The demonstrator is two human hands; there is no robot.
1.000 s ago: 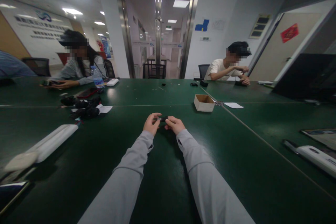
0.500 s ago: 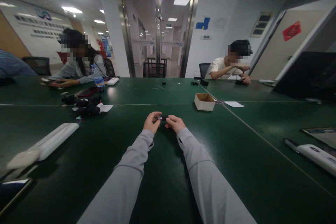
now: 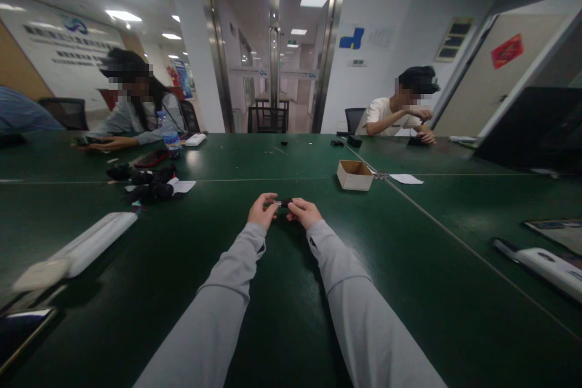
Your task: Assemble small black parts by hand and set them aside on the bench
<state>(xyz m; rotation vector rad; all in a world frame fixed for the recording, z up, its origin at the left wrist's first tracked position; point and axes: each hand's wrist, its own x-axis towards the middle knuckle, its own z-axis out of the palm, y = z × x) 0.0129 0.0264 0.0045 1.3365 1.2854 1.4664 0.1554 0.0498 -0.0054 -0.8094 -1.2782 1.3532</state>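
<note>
Between my two hands, just above the green table (image 3: 282, 291), is a small black piece with a silver metal end (image 3: 285, 202); it looks like a plug or a USB stick, but is too small to be sure. My right hand (image 3: 305, 213) pinches its black end between thumb and fingers. At the silver end, my left hand (image 3: 262, 211) has its thumb and forefinger closed about the tip. Parts of the piece are hidden by the fingertips.
An open cardboard box (image 3: 354, 180) stands ahead to the right, beside a white paper (image 3: 406, 179). Dark gear (image 3: 152, 185) and a long white device (image 3: 97, 242) lie to the left. Two people sit across the table, near a water bottle (image 3: 170, 133).
The fingers of my left hand have shifted very slightly at the silver end, and more metal shows. The right hand keeps its pinch; the view tilts a little.
</note>
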